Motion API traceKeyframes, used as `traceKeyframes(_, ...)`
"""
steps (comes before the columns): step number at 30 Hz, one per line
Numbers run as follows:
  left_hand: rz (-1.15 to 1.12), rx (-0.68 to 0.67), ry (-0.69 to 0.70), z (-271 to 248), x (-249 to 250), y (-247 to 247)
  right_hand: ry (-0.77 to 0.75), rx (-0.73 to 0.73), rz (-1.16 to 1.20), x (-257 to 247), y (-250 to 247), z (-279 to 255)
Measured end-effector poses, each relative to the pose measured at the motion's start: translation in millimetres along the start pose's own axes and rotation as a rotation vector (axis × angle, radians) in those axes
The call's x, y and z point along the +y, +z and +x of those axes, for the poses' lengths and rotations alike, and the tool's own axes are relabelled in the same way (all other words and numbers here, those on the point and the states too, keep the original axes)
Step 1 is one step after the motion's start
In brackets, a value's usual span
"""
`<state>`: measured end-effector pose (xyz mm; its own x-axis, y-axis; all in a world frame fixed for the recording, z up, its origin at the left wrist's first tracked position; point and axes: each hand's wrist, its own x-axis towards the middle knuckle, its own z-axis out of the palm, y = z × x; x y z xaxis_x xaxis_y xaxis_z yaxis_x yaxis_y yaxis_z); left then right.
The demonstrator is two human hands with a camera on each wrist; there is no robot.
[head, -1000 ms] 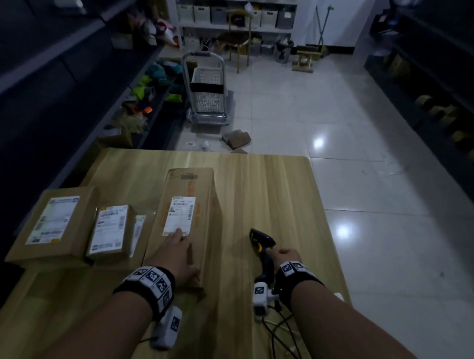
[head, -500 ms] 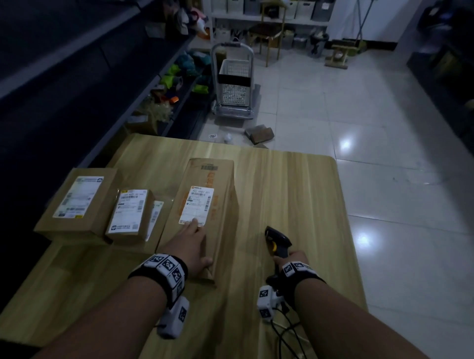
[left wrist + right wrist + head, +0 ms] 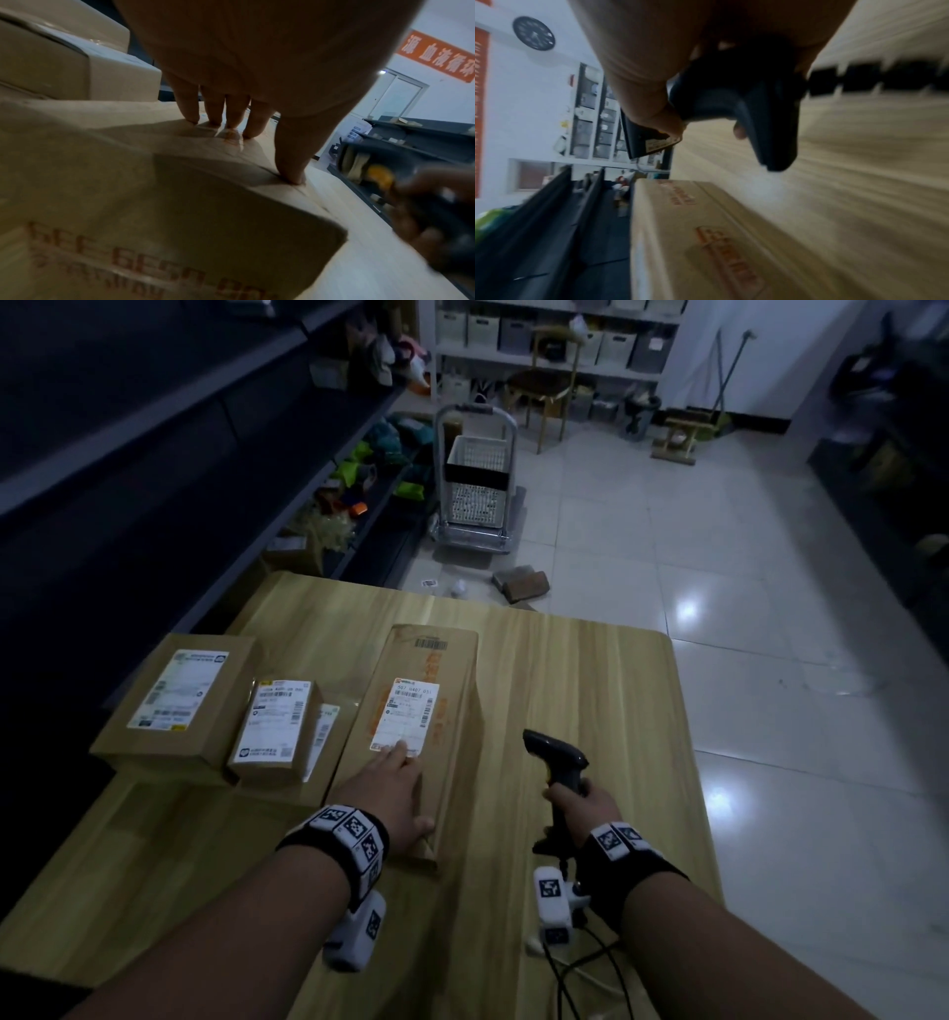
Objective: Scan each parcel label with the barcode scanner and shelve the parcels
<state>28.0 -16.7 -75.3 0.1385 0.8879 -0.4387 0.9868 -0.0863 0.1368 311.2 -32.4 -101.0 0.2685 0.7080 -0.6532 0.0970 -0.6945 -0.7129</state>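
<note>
From my head view, my left hand (image 3: 393, 788) lies flat with fingers straight on the long parcel (image 3: 421, 737) on the bench (image 3: 590, 690), fingertips at the lower edge of its label (image 3: 405, 722), while my right hand (image 3: 580, 806) is curled round the grip of the barcode scanner (image 3: 557, 760), held upright just right of that parcel; two smaller parcels (image 3: 226, 706) sit to its left. At my left wrist, my fingers (image 3: 213, 109) press side by side on the cardboard and the thumb (image 3: 293, 162) rests at its right edge. At my right wrist the picture is blurred, but I seem to grip the scanner's handle (image 3: 734, 95) above the bench, the long parcel below.
</note>
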Motion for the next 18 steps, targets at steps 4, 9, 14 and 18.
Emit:
traceKeyframes(4, 0.024, -0.004, 0.009, -6, 3, -9, -0.071, -0.073, 0.167, -30, 8, -23)
traceKeyframes(9, 0.090, -0.023, 0.088, -17, -2, -16, -0.208, -0.165, 0.098, -63, 15, -60)
traceKeyframes(14, 0.148, -0.104, 0.186, -27, -17, -22, -0.220, -0.104, 0.006, -78, 29, -94)
traceKeyframes(18, 0.174, -0.146, 0.291, -34, -33, -31, -0.200, -0.037, -0.012, -76, 51, -111)
